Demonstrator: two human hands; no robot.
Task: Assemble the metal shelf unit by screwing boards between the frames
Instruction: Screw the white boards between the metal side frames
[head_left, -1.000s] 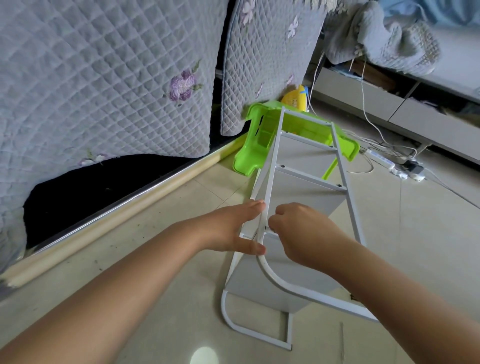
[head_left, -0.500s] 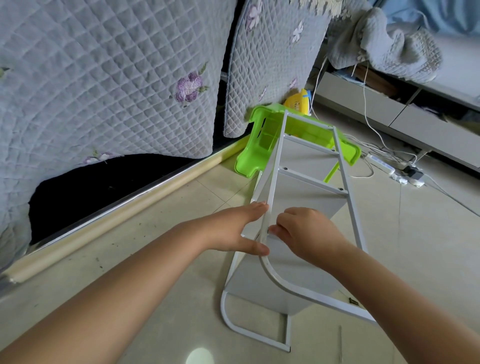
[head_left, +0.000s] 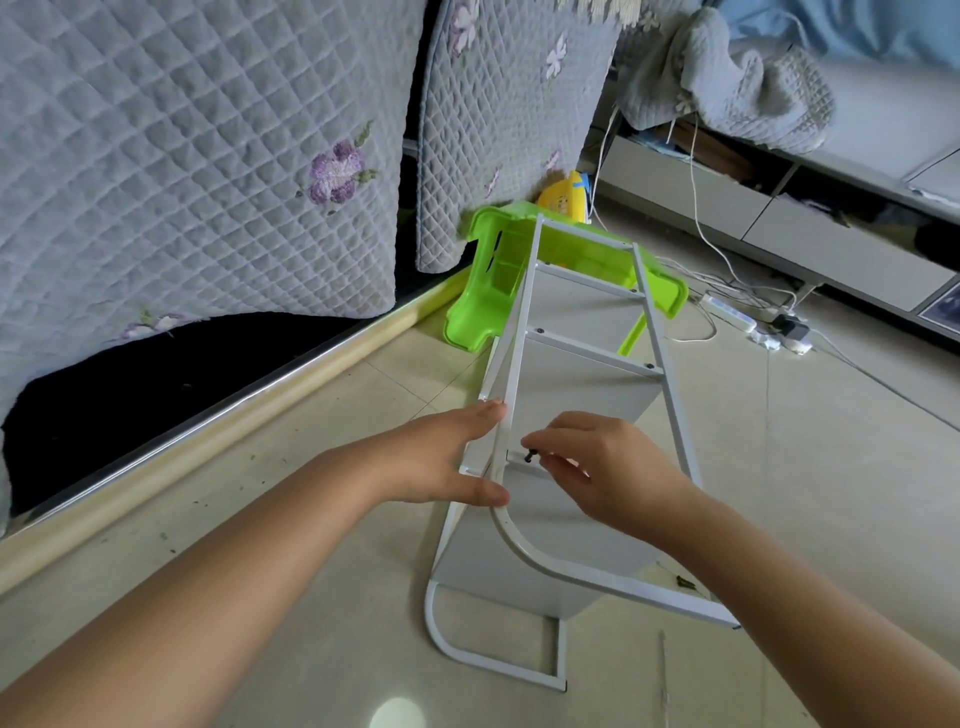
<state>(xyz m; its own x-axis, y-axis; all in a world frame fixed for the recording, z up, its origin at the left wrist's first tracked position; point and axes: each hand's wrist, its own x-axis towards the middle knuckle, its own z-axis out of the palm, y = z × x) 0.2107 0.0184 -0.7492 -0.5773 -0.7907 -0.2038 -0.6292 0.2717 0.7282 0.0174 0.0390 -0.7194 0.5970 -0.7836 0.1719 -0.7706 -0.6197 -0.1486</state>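
Observation:
The white metal shelf unit lies on its side on the tiled floor. Its upper side frame (head_left: 670, 395) faces me, with grey boards (head_left: 576, 395) standing between it and the lower frame (head_left: 441, 634). My left hand (head_left: 441, 462) rests against the frame's left rail, fingers straight above and thumb below the nearest crossbar. My right hand (head_left: 602, 473) pinches a small black screw (head_left: 529, 456) at the left end of that crossbar. Two black screw heads show on the crossbar farther up.
A green plastic stool (head_left: 488, 291) lies under the unit's far end. Quilted grey covers (head_left: 197, 171) hang at the left over a wooden ledge. White cables and a power strip (head_left: 727, 317) run across the floor at the right. A small dark screw (head_left: 684, 583) lies on the floor.
My right hand has drawn back slightly to the right, so the black screw between its fingertips now shows at the crossbar. The left hand has stayed on the rail.

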